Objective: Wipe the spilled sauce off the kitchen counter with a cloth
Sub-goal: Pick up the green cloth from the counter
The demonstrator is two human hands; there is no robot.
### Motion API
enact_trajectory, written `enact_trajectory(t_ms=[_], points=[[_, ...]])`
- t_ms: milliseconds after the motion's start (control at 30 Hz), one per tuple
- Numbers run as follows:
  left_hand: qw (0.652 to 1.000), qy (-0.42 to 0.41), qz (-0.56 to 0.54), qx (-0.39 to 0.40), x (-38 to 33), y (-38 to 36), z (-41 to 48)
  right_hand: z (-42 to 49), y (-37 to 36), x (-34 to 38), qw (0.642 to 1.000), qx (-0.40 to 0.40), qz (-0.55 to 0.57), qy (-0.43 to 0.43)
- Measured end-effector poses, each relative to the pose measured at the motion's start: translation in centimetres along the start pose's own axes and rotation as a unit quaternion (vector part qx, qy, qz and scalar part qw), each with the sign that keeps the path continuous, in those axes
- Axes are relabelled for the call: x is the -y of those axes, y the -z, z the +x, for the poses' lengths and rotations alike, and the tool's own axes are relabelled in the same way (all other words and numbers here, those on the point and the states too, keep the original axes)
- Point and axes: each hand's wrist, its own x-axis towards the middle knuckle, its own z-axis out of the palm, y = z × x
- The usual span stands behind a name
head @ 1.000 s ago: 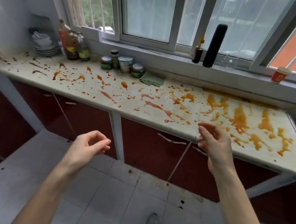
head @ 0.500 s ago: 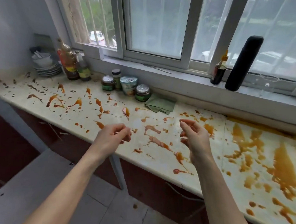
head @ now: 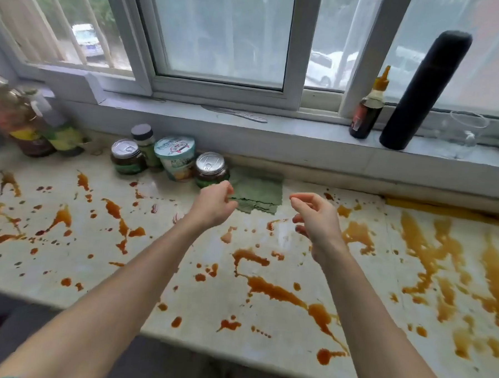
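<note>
We see a folded green cloth (head: pixel 256 193) lying flat at the back of the pale marble kitchen counter (head: pixel 179 289), against the wall under the window sill and just right of a dark glass jar with a silver pull-tab lid (head: pixel 210 169). Orange-brown spilled sauce (head: pixel 277 291) lies in streaks and drops across the whole counter, heaviest at the right end. The left hand (head: pixel 212 205) hangs over the counter with its fingers loosely curled and nothing in them; its fingertips overlap the cloth's left edge, but we cannot tell whether they touch it. The right hand (head: pixel 316 218) hovers just right of the cloth, apart from the left, with its fingers loosely curled and holding nothing. A tall black cylinder (head: pixel 424 91) stands on the sill.
</note>
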Motion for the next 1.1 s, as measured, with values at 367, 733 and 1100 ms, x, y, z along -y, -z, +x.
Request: enact_trajectory(t_ms=[367,733,1100], points=[[0.964,-0.149,0.204,0.082,2.2,-5.4,17.7,6.9,-5.8,-1.3,0.993,-0.092,-0.046,-0.062],[0.937,-0.133,0.318,0.054,2.4,-8.1,21.2,10.4,-7.9,-2.6,0.992,-0.070,-0.066,-0.084],[0.934,-0.034,-0.321,0.155,0.4,2.8,12.0,10.3,-8.7,-2.0,0.968,-0.115,0.116,-0.188]])
